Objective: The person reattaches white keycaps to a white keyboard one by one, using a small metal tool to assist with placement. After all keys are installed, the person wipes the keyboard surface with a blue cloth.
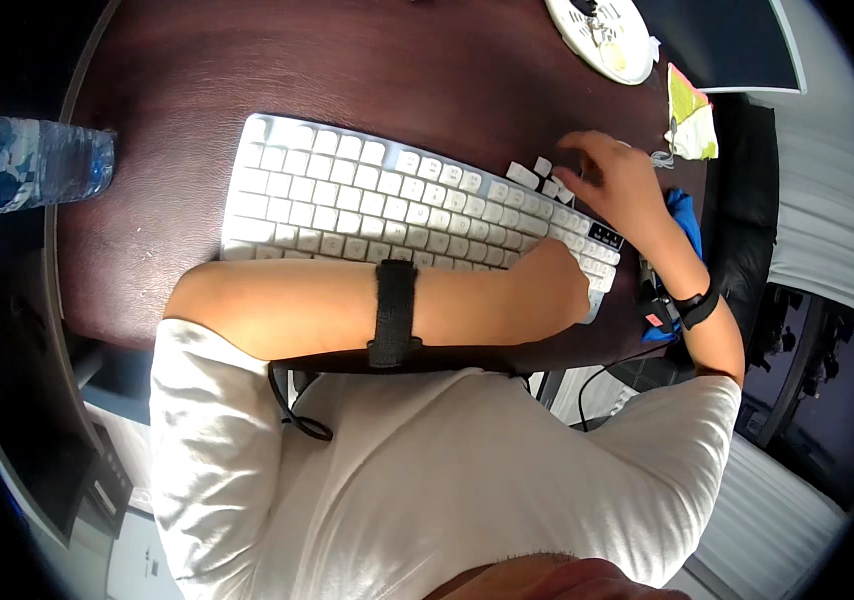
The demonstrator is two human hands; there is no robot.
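Note:
A white keyboard (pixel 347 190) lies slanted on the dark red-brown table, its right end nearer to me. My left forearm crosses its near edge and hides part of the lower rows. At the right end, my left hand (pixel 552 288) is curled over the keys; whatever its fingers grip is hidden. Just past the keyboard's far edge, several loose white keycaps (pixel 524 176) sit in a small cluster. My right hand (pixel 615 185) is beside them, thumb and forefinger apart, the thumb close to the keycaps and nothing visible between them.
A clear plastic bottle (pixel 52 165) is at the far left. A white plate (pixel 602 40) holding small items stands at the back right, near a dark screen (pixel 727 40). A yellow-green and white packet (pixel 690 115) and a blue thing (pixel 684 215) lie along the right edge.

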